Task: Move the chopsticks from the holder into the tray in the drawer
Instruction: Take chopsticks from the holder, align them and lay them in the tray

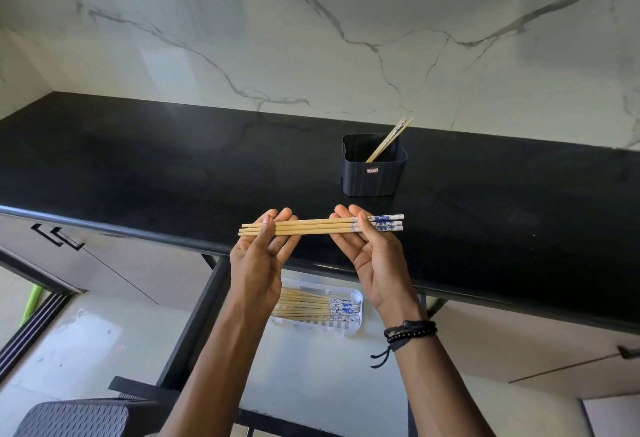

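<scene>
The left hand [261, 253], palm up with its thumb laid across, holds the plain tips of a level bundle of chopsticks [311, 227] above the front edge of the black counter [138, 159]; the right hand [374, 253] pinches the same bundle near its blue-patterned ends. Below and between the hands, the white tray [349, 327] in the open drawer [311, 367] holds more chopsticks [304, 303] lying flat. Farther right, the dark holder [374, 173] on the counter contains two chopsticks [388, 140] leaning toward its back corner.
</scene>
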